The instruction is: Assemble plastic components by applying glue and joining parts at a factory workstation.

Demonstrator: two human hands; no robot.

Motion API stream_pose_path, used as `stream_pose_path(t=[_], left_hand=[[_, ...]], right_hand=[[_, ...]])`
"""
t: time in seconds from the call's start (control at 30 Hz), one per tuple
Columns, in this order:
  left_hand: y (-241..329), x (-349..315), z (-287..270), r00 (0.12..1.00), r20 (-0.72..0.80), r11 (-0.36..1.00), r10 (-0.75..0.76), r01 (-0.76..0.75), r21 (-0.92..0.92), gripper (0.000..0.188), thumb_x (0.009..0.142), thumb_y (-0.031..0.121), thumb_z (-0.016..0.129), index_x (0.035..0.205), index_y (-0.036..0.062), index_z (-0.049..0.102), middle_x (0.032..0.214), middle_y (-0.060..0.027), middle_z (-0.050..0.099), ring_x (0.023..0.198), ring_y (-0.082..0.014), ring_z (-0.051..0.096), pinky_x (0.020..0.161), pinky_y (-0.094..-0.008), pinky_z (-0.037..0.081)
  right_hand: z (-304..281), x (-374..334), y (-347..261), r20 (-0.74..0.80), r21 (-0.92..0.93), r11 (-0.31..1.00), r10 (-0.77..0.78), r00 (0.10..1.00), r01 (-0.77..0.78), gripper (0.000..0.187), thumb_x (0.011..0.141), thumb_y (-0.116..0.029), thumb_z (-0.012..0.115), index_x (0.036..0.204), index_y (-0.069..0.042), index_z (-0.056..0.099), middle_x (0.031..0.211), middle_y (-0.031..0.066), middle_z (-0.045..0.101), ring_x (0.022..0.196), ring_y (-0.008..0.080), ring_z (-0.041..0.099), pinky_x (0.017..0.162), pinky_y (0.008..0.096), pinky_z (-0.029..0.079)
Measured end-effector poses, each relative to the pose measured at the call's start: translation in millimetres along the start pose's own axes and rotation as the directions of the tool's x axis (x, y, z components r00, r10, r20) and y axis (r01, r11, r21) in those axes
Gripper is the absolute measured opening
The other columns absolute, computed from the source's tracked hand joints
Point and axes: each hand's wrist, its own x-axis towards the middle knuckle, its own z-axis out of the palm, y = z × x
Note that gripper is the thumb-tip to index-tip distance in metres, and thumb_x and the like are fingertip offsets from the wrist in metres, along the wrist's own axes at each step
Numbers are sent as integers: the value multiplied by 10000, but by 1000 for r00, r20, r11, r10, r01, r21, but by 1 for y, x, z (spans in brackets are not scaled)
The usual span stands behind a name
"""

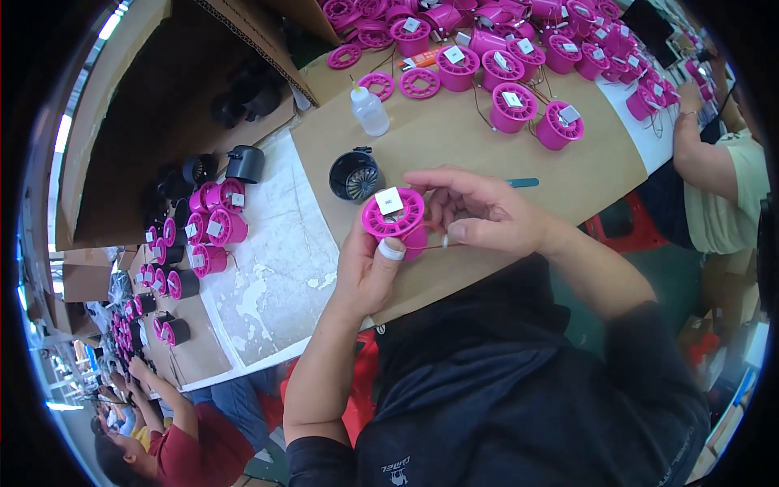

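Note:
My left hand [364,270] is wrapped around a magenta round plastic housing [415,217] with a slotted rim. A white square piece [389,200] sits on top of it. White tape [393,248] circles the left thumb. On the housing's right side, my right hand [492,213] has its thumb and fingers closed on a thin reddish-brown wire [430,234] with a small white end at the thumb tip. Just beyond the left hand stands a black cup-shaped housing [355,175] with a finned inside. A dark green flat tool [523,183] lies past the right hand.
A clear squeeze bottle [371,114] stands on the brown cardboard sheet [600,187]. Magenta housings [514,107] and rings [419,84] are heaped at the far side. More housings [226,227] stand left, by a large cardboard box [138,122]. Co-workers sit at both sides.

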Motion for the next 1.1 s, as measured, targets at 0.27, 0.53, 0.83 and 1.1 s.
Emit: stream_pose_path(t=[0.27,0.53,0.83,1.1], left_hand=[[-4,0,-2,997,36,986,-68,62,155,541,1099,354,345,1483,-17,434,1319,-185,609,1152,-265,618,1015,-362,479],[9,0,11,951,53,811,303,-287,511,449,1014,138,521,1437,-11,509,1223,-193,619,1048,-270,628,925,-354,491],[-8,-9,-4,932,9,832,362,-327,447,321,918,-30,642,1238,-11,629,1024,-141,655,830,-208,626,762,-286,502],[-5,-9,11,924,-351,972,153,-78,220,99,1007,35,597,1098,3,615,989,-95,674,821,-137,624,757,-240,505]], right_hand=[[13,8,-2,-19,-226,974,-31,999,26,667,873,-4,729,1490,-61,481,1280,94,590,1123,209,600,990,327,498],[15,3,3,-229,-185,983,-59,972,16,544,876,-12,745,1386,-37,555,1226,95,598,1063,191,622,951,299,519],[16,1,0,-194,-162,982,69,979,-101,488,863,-35,776,1316,-25,595,1163,68,602,975,159,626,878,271,522],[-7,6,-4,-246,-554,831,-106,964,-50,553,822,-87,818,1328,-46,598,1135,56,601,945,164,594,841,279,489]])
